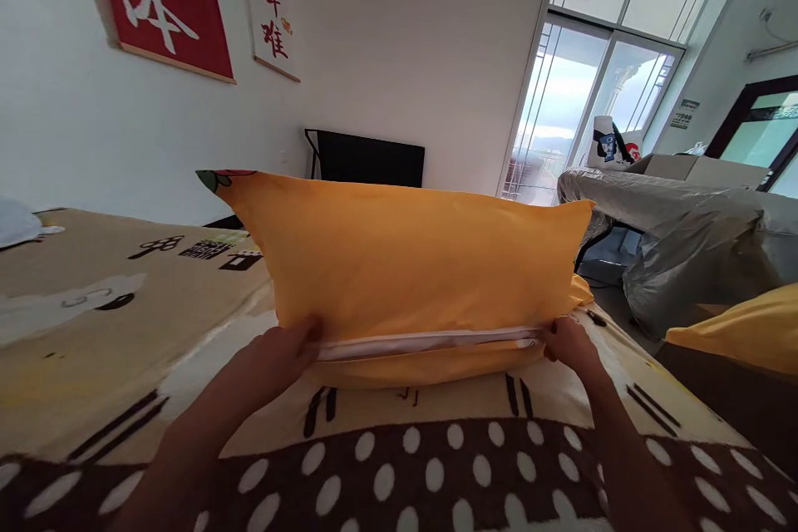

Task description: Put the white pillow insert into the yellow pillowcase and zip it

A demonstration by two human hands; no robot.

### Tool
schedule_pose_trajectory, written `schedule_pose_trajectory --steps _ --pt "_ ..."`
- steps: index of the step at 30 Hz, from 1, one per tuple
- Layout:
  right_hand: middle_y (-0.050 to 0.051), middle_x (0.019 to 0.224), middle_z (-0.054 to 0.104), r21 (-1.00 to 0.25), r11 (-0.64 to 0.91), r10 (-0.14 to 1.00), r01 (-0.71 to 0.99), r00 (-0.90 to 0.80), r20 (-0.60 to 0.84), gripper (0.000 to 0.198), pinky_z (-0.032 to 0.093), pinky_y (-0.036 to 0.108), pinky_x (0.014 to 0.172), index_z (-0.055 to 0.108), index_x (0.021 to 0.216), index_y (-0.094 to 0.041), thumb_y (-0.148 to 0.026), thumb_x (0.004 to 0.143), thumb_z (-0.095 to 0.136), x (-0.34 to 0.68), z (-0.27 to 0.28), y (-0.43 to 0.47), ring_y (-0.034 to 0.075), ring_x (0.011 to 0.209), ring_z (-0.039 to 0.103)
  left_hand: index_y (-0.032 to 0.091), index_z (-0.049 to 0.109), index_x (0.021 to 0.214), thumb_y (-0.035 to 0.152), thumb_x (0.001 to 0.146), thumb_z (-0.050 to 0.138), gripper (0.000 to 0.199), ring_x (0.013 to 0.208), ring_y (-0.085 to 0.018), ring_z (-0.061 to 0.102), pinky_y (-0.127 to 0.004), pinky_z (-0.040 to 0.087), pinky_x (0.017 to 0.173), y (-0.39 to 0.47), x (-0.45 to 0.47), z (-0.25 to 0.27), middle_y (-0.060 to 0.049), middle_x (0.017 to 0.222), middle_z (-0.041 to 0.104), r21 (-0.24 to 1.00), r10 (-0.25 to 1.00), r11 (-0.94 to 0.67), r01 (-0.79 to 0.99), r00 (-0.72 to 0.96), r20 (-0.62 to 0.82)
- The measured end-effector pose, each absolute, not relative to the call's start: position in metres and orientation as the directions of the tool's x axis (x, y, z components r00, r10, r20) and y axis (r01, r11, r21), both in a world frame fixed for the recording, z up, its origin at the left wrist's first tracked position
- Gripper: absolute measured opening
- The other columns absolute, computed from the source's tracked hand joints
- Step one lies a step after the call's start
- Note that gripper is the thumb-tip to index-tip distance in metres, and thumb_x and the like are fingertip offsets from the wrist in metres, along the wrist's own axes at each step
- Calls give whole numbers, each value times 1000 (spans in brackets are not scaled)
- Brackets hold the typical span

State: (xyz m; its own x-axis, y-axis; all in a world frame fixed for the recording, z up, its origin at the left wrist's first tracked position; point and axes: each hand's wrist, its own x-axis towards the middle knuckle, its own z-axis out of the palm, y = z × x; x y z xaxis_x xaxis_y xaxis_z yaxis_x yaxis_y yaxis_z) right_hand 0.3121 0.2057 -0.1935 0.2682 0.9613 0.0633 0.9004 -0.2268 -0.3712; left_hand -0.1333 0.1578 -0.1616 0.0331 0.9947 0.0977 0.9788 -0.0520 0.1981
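Note:
An orange pillow (405, 258) stands on its long side on the bed, with a white strip (430, 341) showing along the slit near its lower edge. At the slit's left end, my left hand (283, 357) is closed on the pillow's orange cover. My right hand (570, 342) pinches the cover at the right end of the same slit. Fingertips of both hands are partly hidden by the cloth. A patch with green and red print shows at the pillow's upper left corner.
The bed has a beige cover (187, 299) with a brown, white-dotted border (374, 465). At right lie another orange cloth piece (741, 328) and a plastic-draped table (679, 224) bearing boxes. A black television (371, 158) stands behind.

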Motion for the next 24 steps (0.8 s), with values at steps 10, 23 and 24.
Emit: schedule_pose_trajectory --steps 10,23,24 --pt "4 46 60 -436 -241 960 867 280 27 22 38 26 57 60 59 -17 -30 75 52 308 -202 209 16 53 59 18 46 90 41 79 35 28 80 -32 62 -34 38 60 150 -101 -148 -13 89 64 94 998 69 993 -68 -17" --pt "0 45 56 -760 -83 982 645 184 49 29 39 22 51 50 49 -19 -34 74 52 346 -231 188 11 44 53 11 56 85 20 85 30 28 86 -32 63 -48 35 88 152 -60 -169 -14 81 66 -234 964 17 972 46 260" --pt "0 46 57 -788 -67 988 611 153 34 29 39 23 50 50 49 -19 -35 73 54 349 -230 189 11 43 52 12 57 83 19 85 30 27 86 -32 62 -51 33 89 148 -53 -167 -13 80 65 -252 950 0 968 79 303"
